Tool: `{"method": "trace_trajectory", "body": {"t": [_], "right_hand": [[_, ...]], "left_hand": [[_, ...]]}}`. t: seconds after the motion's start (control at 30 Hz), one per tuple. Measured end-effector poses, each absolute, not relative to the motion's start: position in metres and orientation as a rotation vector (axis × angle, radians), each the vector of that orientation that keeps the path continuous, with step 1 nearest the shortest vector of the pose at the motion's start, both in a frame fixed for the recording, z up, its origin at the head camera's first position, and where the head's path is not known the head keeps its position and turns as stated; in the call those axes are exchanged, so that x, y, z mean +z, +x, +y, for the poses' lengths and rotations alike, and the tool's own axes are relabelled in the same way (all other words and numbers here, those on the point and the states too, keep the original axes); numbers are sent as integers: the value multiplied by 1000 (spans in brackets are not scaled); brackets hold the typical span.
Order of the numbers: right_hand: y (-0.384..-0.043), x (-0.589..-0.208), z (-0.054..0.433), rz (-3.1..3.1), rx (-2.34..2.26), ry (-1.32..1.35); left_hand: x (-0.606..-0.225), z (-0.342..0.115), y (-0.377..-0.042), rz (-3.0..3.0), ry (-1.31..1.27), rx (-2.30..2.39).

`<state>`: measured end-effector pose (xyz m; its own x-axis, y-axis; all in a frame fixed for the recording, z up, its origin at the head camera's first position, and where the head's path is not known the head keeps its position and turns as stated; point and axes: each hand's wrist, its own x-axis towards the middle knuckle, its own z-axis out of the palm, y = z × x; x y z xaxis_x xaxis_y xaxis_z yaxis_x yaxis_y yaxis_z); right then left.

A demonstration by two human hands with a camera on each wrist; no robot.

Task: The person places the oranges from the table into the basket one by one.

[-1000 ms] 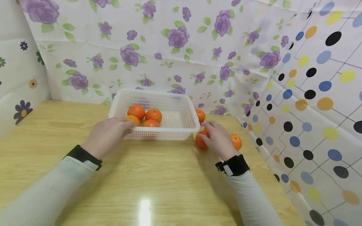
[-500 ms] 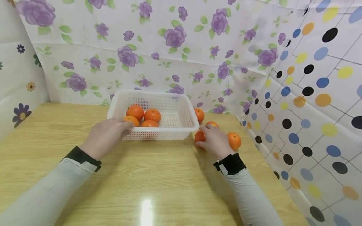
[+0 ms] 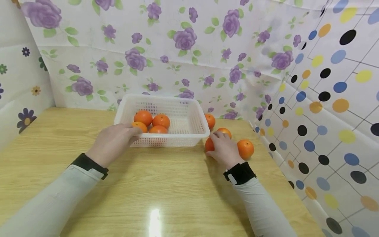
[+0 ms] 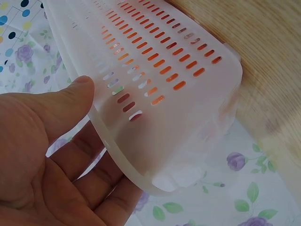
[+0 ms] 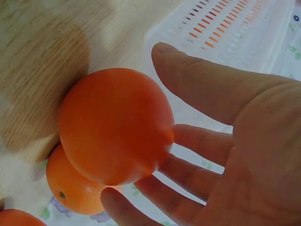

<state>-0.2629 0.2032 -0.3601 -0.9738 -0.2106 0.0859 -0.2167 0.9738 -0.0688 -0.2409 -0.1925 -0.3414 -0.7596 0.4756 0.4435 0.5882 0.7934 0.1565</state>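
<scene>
In the head view, a white perforated plastic basket (image 3: 180,141) stands toward the back of the table with several oranges (image 3: 161,121) in its left part. My left hand (image 3: 111,143) holds its front left rim, thumb on one side and fingers on the other, as the left wrist view shows at the basket wall (image 4: 164,122). To the right of the basket, my right hand (image 3: 225,149) reaches over an orange (image 3: 209,144). Its fingers touch that orange (image 5: 115,125) in the right wrist view, while the thumb (image 5: 188,75) stands apart from it.
Close behind the right hand lies another orange (image 3: 225,132), with one more orange (image 3: 209,121) beside the basket's right end and an orange (image 3: 245,149) to the hand's right. Flowered cloth (image 3: 183,59) hangs behind the table (image 3: 142,191); dotted cloth (image 3: 322,131) borders the right.
My right hand has shifted slightly down around the front orange, uncovering more of the oranges behind and to its right. My left hand keeps its hold on the basket rim.
</scene>
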Motion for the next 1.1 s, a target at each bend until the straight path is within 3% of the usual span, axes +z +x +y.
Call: {"method": "trace_trajectory", "body": {"t": [0.8, 1.1], "right_hand": [[-261, -366, 195, -3093, 138, 368], [-252, -352, 200, -3034, 207, 388]], "left_hand": [[-344, -199, -239, -2608, -774, -417], [-342, -200, -242, -2581, -801, -414]]}}
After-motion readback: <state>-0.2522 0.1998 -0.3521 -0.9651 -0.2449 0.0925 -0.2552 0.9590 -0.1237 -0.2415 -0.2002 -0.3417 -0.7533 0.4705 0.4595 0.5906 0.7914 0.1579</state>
